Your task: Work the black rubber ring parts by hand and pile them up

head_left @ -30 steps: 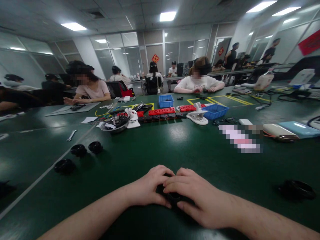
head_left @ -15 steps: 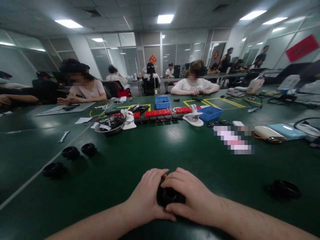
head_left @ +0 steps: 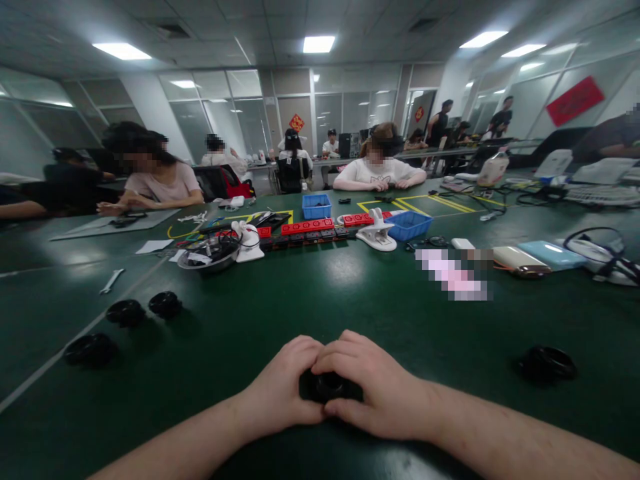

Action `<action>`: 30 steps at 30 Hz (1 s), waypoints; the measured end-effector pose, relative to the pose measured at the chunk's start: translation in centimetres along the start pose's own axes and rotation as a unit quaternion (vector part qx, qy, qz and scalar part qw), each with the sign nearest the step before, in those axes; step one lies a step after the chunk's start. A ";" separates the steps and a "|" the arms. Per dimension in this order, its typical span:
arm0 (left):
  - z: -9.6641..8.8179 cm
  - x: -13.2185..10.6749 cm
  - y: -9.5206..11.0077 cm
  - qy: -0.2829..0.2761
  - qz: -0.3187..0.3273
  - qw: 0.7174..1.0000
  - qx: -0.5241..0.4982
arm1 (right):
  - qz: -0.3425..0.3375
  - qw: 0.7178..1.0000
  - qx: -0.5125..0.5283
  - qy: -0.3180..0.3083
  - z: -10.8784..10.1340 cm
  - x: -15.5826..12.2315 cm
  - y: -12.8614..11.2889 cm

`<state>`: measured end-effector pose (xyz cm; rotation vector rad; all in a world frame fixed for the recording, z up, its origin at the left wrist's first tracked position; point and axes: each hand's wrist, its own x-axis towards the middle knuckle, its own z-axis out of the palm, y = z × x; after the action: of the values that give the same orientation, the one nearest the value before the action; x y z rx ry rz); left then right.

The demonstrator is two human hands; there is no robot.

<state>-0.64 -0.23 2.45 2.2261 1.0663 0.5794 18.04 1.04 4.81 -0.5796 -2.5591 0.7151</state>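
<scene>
Both my hands meet around a black round plastic fitting (head_left: 330,385) with a ring-shaped opening at its top, low in the middle of the head view. My left hand (head_left: 283,383) curls about its left side. From the right, my right hand (head_left: 373,383) grips it, fingers over the far edge and thumb at the near edge. Much of the fitting is hidden by the fingers. Similar black fittings lie on the green table: one (head_left: 125,313), a second (head_left: 166,305) and a third (head_left: 91,350) at left, and another (head_left: 547,365) at right.
A wrench (head_left: 111,281) lies at left. Beyond are a metal bowl (head_left: 210,265) of cables, a red and black power strip (head_left: 307,230), a white clip stand (head_left: 376,233) and a blue bin (head_left: 410,227). Power banks (head_left: 520,260) lie at right. Co-workers sit across the table.
The view has swung slightly right, so the table items appear further left. My thumbs have shifted along the fitting's near side, and their tips now meet there. Both hands stay around it.
</scene>
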 end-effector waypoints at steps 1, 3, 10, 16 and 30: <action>-0.1 0.1 0.0 -0.009 0.005 1.000 -0.006 | -0.018 1.000 0.013 -0.006 -0.2 0.0 0.0; -0.3 0.2 0.0 -0.026 0.010 1.000 -0.004 | -0.039 0.998 0.035 -0.018 -0.3 0.0 0.1; -0.4 -0.5 -0.2 -0.060 -0.003 0.998 0.027 | -0.045 0.998 0.039 -0.013 0.1 0.0 -0.1; 1.2 -0.9 0.5 0.024 -0.085 0.994 0.068 | 0.114 0.993 -0.001 0.028 1.1 0.0 -0.4; 0.6 -0.1 0.5 0.014 -0.074 0.996 0.056 | 0.016 0.999 0.012 0.034 0.7 0.1 0.2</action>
<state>-0.06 -0.77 2.34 2.2167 1.2936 0.4984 17.67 0.90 4.15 -0.6270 -2.4793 0.7239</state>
